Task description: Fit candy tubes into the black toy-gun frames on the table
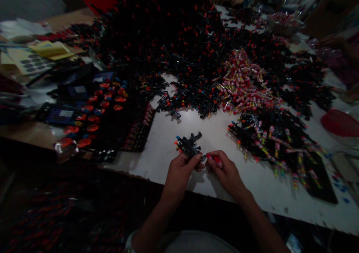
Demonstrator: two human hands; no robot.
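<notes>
Near the table's front edge, my left hand [182, 170] is closed around the end of black toy guns [187, 145] with orange and blue tips. How many guns it holds I cannot tell. Just to the right, my right hand [226, 170] pinches a small red and pink tube [217, 161] close to the guns' lower end. Whether tube and gun touch is unclear. To the right lies a heap of black guns with candy tubes on them [269, 137]. Behind it is a pile of loose pink and yellow tubes [244, 82].
A large mound of black toy guns [168, 32] covers the table's back. Orange round pieces [92, 127] stand in rows at the left, beside a rack of tubes [140, 129]. A red basket [340, 123] sits far right. Other people's hands show at the back and right.
</notes>
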